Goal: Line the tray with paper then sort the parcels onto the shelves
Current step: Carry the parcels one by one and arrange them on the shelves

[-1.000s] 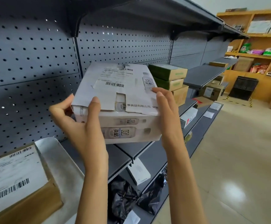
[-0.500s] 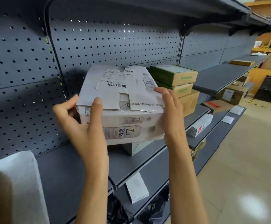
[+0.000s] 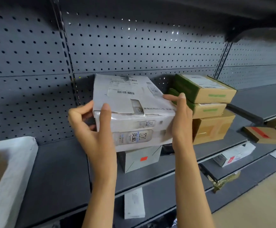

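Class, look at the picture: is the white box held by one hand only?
No: the left hand and the right hand each grip one end of the white box.

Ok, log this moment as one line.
hands: left, right both grip white parcel | place: above small grey box | shelf: not set down

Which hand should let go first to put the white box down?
Probably the right hand: its side is crowded by the stacked boxes. The left hand grips the white box beside bare shelf.
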A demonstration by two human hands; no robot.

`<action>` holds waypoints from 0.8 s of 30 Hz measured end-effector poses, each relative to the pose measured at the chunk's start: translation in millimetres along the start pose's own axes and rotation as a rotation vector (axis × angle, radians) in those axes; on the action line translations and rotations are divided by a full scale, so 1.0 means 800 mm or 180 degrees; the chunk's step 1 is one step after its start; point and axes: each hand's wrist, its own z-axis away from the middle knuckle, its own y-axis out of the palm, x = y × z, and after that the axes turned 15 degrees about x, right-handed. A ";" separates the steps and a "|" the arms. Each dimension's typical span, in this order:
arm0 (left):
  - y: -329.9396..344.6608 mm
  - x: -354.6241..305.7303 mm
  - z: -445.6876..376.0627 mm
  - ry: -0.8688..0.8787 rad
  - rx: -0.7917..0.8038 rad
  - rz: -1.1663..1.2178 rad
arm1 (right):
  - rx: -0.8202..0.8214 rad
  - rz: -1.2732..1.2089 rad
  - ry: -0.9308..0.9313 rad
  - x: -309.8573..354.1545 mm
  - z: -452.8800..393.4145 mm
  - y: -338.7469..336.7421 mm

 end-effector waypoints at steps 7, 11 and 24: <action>0.015 0.006 0.002 -0.0024 0.0083 -0.0190 | 0.0021 0.0060 -0.0355 -0.016 -0.030 -0.010; 0.026 0.006 0.009 -0.0057 0.0109 -0.0236 | -0.0166 0.0169 -0.0667 -0.022 -0.044 -0.016; 0.026 0.000 0.019 -0.0071 0.0213 -0.0478 | 0.0187 0.0824 -0.0822 -0.005 -0.028 -0.019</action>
